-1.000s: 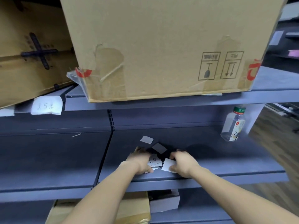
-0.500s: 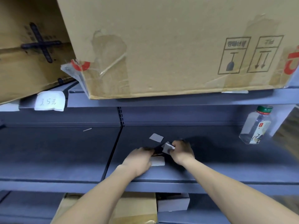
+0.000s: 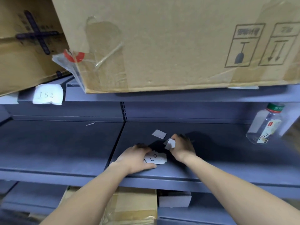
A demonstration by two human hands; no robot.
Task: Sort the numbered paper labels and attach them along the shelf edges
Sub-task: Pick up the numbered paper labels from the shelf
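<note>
Paper labels on a grey shelf, one of them in hand.

The pile of paper labels (image 3: 156, 158) lies near the front of the middle shelf (image 3: 219, 161), its top sheet handwritten. The left hand (image 3: 135, 159) rests on the pile's left edge, its fingers laid loosely over it, not gripping. Just to the right, the right hand (image 3: 183, 147) pinches a single label (image 3: 170, 143) between thumb and curled fingers, raised off the shelf. A loose label (image 3: 159, 134) lies flat just behind. A handwritten tag (image 3: 47, 94) hangs on the upper shelf edge at left; a large cardboard box (image 3: 162, 46) sits above, and a clear bottle (image 3: 264, 125) stands at right.
</note>
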